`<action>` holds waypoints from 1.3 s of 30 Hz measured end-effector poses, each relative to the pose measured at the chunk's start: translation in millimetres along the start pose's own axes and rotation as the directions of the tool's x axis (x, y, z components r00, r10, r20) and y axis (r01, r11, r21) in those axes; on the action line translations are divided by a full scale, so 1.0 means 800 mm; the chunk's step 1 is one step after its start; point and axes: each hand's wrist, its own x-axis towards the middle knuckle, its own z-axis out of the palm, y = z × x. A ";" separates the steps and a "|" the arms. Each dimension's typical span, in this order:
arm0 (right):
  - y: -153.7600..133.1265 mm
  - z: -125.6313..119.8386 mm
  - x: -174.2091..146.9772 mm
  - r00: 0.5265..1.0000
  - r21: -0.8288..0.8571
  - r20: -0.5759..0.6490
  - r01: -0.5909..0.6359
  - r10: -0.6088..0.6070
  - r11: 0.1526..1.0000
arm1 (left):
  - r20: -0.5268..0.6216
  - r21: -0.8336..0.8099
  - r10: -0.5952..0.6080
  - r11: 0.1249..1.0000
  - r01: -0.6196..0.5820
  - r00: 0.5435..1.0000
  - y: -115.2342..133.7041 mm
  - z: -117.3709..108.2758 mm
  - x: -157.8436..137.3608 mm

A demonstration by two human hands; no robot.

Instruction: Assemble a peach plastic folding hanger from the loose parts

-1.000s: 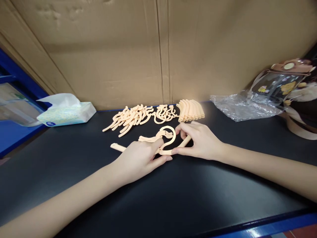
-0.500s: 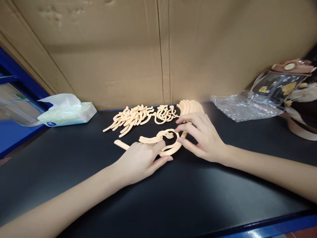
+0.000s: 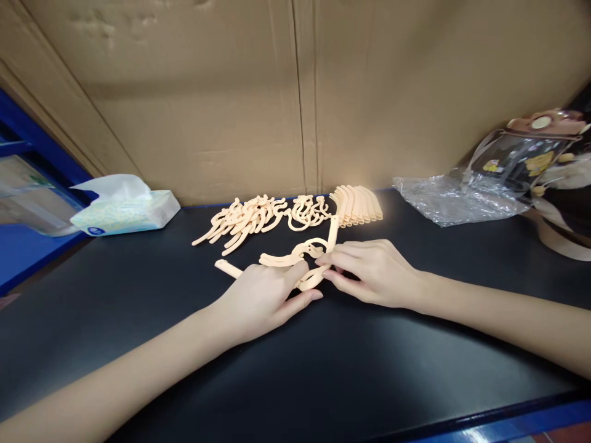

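Peach plastic pieces that look like parts of clothes hangers lie in front of me on a black table. My left hand rests over a curved hanger arm, whose flat end sticks out to the left; its fingers cover the middle. My right hand pinches another curved hanger arm, its end pointing up and away from me. Between my hands lies a hook piece, partly hidden by the fingers. A further curved piece sits just behind my left hand.
Behind are a heap of curved arms, a small pile of hooks and a neat row of arms. A tissue pack stands left. Clear plastic wrap and a strapped bottle are at right, before a cardboard wall.
My right hand has moved down and slightly left, closing its fingers on the curved arm, whose free end now points up. My left hand stays in place.
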 end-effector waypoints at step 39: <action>0.036 0.017 -0.001 0.875 0.163 0.116 -0.484 0.470 0.860 | -0.126 -0.011 -0.067 0.998 0.067 0.990 -0.005 0.007 0.001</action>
